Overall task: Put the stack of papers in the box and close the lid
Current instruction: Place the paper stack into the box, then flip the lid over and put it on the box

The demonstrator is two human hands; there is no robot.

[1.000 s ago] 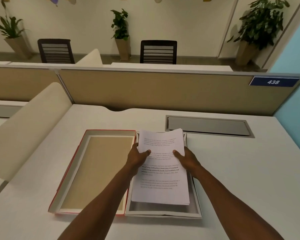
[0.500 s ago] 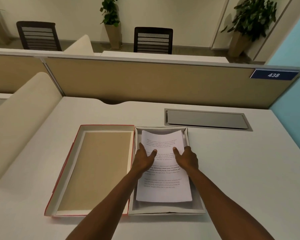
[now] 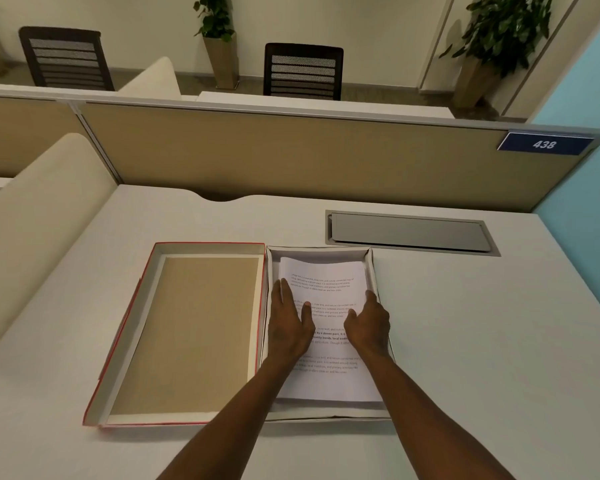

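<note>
The stack of papers [image 3: 326, 282], white sheets with printed text, lies flat inside the shallow white box [image 3: 373, 268] at the middle of the desk. My left hand [image 3: 288, 323] rests palm down on the stack's left side, fingers spread. My right hand [image 3: 369, 327] presses on the stack's right side near the box wall. Neither hand grips anything. The lid [image 3: 201, 334], red-edged with a tan inside, lies open and upturned, touching the box's left side.
A grey cable hatch [image 3: 409, 232] is set into the white desk [image 3: 499, 341] behind the box. A tan partition with a blue "438" sign [image 3: 544, 144] bounds the far edge. A cream curved divider [image 3: 39, 237] stands at the left.
The papers went from being held tilted above the box to lying flat inside it. Both hands slid from gripping the sheets to resting flat on top.
</note>
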